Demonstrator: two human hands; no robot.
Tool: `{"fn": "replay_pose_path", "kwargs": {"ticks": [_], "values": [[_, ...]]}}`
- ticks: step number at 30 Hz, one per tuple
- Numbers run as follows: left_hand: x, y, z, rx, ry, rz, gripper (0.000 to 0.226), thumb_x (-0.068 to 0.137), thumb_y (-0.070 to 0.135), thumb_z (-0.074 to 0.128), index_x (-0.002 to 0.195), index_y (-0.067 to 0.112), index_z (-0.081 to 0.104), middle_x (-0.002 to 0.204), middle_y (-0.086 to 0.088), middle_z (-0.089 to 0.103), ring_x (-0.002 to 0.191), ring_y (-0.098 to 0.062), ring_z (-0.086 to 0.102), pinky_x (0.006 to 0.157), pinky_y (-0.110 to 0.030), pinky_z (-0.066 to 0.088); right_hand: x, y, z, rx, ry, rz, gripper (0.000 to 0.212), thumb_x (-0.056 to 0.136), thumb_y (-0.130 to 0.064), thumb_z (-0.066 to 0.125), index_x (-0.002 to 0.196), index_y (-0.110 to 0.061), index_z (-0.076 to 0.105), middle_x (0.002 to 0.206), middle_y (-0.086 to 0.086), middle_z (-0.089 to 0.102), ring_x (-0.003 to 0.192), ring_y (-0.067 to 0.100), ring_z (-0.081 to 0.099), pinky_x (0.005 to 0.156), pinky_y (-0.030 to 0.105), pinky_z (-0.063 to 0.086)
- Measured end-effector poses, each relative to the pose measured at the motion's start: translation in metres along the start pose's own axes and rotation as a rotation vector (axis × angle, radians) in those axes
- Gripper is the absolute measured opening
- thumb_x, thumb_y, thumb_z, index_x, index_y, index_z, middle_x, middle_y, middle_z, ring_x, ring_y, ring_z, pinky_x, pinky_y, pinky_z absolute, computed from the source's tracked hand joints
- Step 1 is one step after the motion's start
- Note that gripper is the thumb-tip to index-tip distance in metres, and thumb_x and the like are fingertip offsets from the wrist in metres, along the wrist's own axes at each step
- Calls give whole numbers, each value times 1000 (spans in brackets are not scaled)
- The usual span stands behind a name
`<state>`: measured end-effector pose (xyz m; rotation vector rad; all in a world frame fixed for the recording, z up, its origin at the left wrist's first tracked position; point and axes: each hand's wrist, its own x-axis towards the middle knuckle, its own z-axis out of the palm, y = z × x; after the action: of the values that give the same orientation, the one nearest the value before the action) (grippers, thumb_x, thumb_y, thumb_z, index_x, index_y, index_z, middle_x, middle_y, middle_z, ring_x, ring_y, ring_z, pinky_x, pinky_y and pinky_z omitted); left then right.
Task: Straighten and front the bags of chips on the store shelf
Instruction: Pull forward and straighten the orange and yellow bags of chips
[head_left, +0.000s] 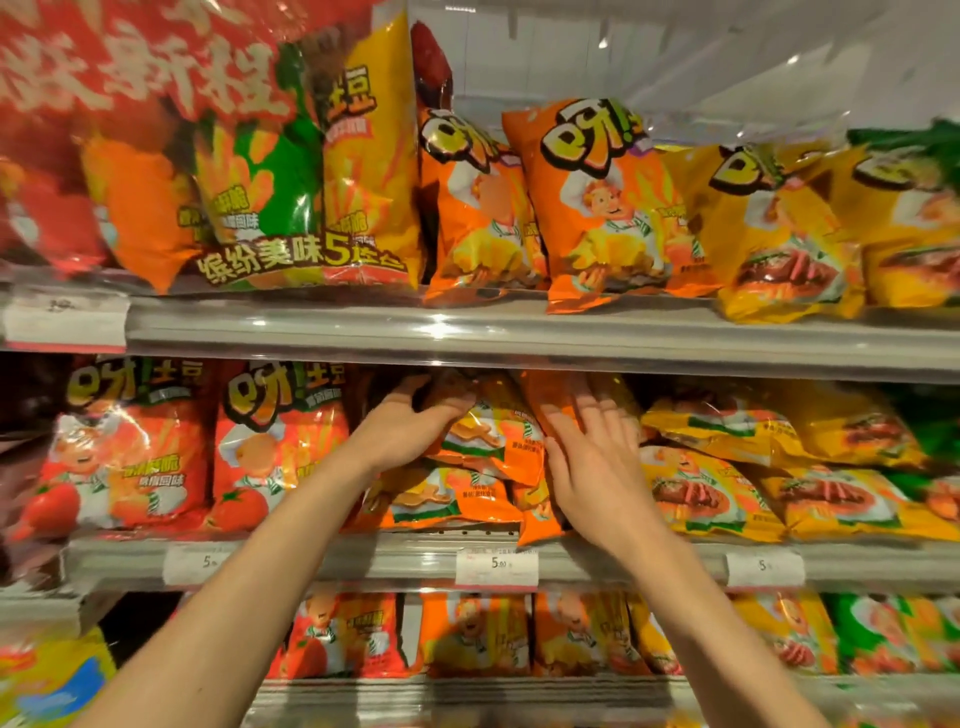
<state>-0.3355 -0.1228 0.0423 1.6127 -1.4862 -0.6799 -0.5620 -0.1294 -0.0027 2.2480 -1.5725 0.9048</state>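
Head view: two bare forearms rise from the bottom of the frame toward the middle shelf of a snack aisle. The left hand curls over the top of a slumped pile of glossy orange chip bags at centre frame, fingers closed on the uppermost bag. The right hand lies flat against the pile's right side, fingers spread apart, gripping nothing. Below the pile, a white paper price tag sits on the grey metal shelf rail. Left of centre, red tomato-printed chip bags stand upright; at the right, yellow chip bags lie tipped over. On the shelf above, orange chip bags with a cartoon chef stand leaning.
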Motion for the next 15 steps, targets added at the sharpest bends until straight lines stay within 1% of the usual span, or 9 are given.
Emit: {"fn": "replay_pose_path", "kwargs": {"ticks": [3,5,7,9,10,12,13,15], "values": [[0,-4,1,-51,15,36,67,87,51,68,147,32,44,133,0,58,113,-18,56,92,-28,42,3,-2,1,-3,19,27,45,98,-26,39,140,-19,52,141,17,50,128,42,42,111,56,30],[-3,-9,0,-84,48,48,65,86,48,70,144,31,47,128,2,60,113,-18,58,95,-31,45,8,-3,1,-9,-14,55,47,98,-25,36,143,-20,50,145,15,47,133,42,39,114,57,25],[-8,-15,-3,-110,84,37,69,82,52,72,143,31,47,127,-1,62,114,-22,61,99,-37,49,13,-5,0,-21,-87,99,45,102,-23,35,145,-20,47,149,15,44,138,40,34,118,55,18],[-15,-21,-6,-138,104,28,72,82,53,73,145,30,45,125,-2,63,113,-23,62,99,-41,51,20,-8,-1,-35,-135,143,44,104,-25,35,147,-21,45,152,14,43,141,40,31,119,54,14],[-19,-23,-8,-157,111,35,72,84,51,73,145,29,43,126,-2,62,113,-22,61,99,-41,51,23,-10,-1,-40,-150,159,45,104,-25,35,148,-23,43,153,14,41,142,39,29,119,54,13],[-27,-27,-13,-193,131,53,69,86,46,72,145,30,40,124,-1,62,110,-19,61,93,-37,52,29,-13,-2,-32,-184,179,48,104,-26,35,152,-26,38,159,13,35,147,39,23,119,53,12],[-31,-29,-16,-208,140,56,68,87,45,72,145,32,39,121,0,63,106,-17,62,87,-33,52,31,-14,-3,-26,-204,189,48,104,-26,35,152,-26,38,159,14,33,148,39,21,119,53,11],[-40,-33,-23,-241,150,53,60,89,42,71,141,36,40,114,1,64,93,-11,66,72,-24,49,34,-17,-6,-13,-229,212,46,104,-25,36,149,-22,43,156,16,39,146,39,25,119,52,13]]}}
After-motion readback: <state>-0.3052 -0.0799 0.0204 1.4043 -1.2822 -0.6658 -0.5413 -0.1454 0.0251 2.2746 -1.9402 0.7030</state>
